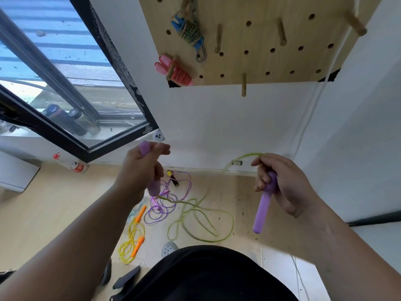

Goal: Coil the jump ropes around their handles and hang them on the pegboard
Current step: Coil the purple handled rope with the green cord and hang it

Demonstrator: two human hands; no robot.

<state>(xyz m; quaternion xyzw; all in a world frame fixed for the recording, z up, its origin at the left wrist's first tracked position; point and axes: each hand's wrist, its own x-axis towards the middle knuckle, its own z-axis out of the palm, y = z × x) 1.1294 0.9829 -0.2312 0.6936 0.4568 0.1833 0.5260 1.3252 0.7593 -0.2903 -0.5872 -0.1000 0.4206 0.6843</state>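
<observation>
**Green jump rope held by both handles**

The left hand (141, 168) is curled round one smooth purple handle (154, 189). The right hand (280, 181) grips the second handle (261, 211), tip down. The thin green rope (201, 222) arcs above the right hand and loops loosely on the floor below both hands. Above them, a wooden pegboard (260, 40) carries coiled ropes.

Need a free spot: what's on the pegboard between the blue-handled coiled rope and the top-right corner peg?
Head view: two bare wooden pegs, a left peg and a right peg, nothing hung on either.
</observation>
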